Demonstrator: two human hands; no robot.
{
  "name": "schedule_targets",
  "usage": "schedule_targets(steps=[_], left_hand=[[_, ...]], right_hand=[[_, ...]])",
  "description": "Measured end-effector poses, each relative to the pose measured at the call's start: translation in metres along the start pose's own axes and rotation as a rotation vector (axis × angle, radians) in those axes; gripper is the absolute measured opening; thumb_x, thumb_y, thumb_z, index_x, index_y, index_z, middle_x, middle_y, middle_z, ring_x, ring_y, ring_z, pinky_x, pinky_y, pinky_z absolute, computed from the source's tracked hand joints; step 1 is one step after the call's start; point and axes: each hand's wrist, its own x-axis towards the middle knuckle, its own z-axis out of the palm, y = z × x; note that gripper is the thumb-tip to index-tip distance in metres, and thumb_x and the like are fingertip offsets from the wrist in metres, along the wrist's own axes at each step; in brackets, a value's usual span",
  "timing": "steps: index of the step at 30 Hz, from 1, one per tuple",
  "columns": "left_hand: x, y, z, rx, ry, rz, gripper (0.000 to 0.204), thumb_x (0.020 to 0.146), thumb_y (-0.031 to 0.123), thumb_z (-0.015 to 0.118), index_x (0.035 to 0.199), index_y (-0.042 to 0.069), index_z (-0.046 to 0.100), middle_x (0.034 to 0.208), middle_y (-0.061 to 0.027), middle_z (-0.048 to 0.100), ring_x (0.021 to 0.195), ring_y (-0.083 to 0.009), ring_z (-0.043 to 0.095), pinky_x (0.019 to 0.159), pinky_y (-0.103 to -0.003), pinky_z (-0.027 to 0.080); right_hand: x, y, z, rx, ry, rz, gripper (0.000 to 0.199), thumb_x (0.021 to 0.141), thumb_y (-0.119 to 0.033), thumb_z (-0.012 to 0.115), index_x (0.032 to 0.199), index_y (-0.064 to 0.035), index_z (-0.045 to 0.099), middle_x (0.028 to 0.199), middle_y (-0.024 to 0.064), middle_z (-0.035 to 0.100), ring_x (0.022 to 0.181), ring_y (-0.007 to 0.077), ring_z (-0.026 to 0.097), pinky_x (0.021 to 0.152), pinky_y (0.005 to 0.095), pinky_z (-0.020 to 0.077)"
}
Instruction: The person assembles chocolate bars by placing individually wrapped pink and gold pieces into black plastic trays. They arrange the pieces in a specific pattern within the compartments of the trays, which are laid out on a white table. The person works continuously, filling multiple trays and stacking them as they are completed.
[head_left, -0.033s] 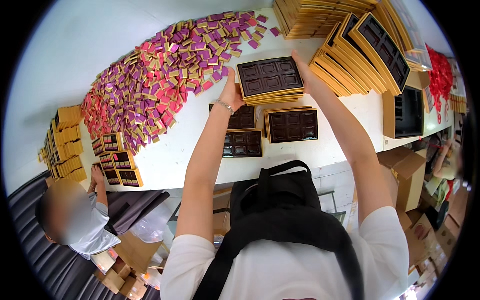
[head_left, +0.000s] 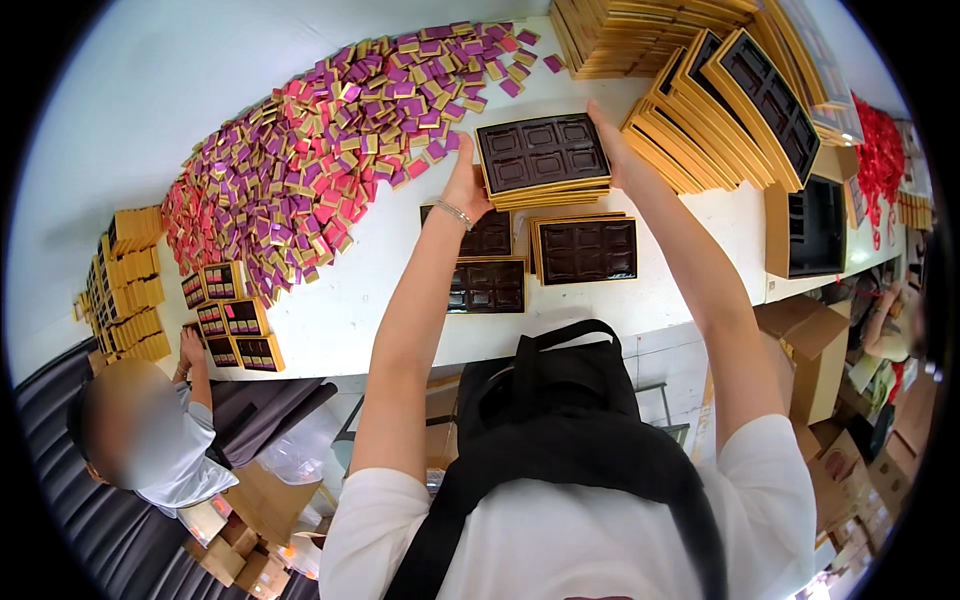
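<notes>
Between my two hands is a stack of gold-edged boxes (head_left: pixel 543 155), the top one showing a glossy dark brown insert with six compartments. My left hand (head_left: pixel 466 186) grips the stack's left side, fingers partly hidden. Against its right side my right hand (head_left: pixel 612 150) is pressed, thumb side upward. Just nearer to me lies another small stack of the same boxes (head_left: pixel 587 250). Left of that, a similar box (head_left: pixel 487 286) shows its dark insert, and one more box (head_left: pixel 484 236) is partly covered by my left wrist.
A large heap of small purple, pink and gold wrapped pieces (head_left: pixel 320 150) spreads over the white table (head_left: pixel 380 330). Leaning gold-edged boxes (head_left: pixel 690 130) stand at the right, beside an open carton (head_left: pixel 808 230). At the left, a person (head_left: pixel 165 430) reaches towards filled boxes (head_left: pixel 240 318).
</notes>
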Motion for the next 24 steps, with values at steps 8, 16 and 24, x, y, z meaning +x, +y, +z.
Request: schedule_targets(steps=[8, 16, 24], left_hand=[[-0.161, 0.013, -0.113, -0.054, 0.004, 0.346, 0.046, 0.088, 0.027, 0.063, 0.124, -0.002, 0.054, 0.115, -0.0135, 0.065, 0.103, -0.0240, 0.065, 0.091, -0.037, 0.052], [-0.177, 0.005, -0.261, -0.174, 0.175, 0.370, 0.047, 0.086, 0.024, 0.064, 0.124, -0.001, 0.053, 0.117, -0.0161, 0.063, 0.105, -0.0294, 0.064, 0.092, -0.044, 0.052], [-0.224, -0.039, -0.277, -0.240, 0.176, 0.334, 0.048, 0.089, 0.025, 0.061, 0.127, -0.002, 0.051, 0.117, -0.0159, 0.064, 0.103, -0.0289, 0.065, 0.093, -0.045, 0.053]], right_hand=[[-0.096, 0.072, 0.155, -0.249, -0.137, -0.179, 0.092, 0.086, -0.070, 0.048, 0.145, -0.0025, 0.029, 0.150, 0.0180, 0.030, 0.136, 0.0283, 0.034, 0.107, 0.0422, 0.0352], [0.049, 0.218, 0.262, -0.348, -0.167, -0.116, 0.105, 0.078, -0.076, 0.050, 0.141, 0.0043, 0.029, 0.140, 0.0256, 0.037, 0.130, 0.0352, 0.040, 0.104, 0.0403, 0.0374], [-0.027, 0.253, 0.271, -0.336, 0.013, -0.365, 0.069, 0.089, -0.049, 0.059, 0.131, 0.0037, 0.043, 0.128, 0.0205, 0.050, 0.116, 0.0280, 0.052, 0.098, 0.0347, 0.0391]])
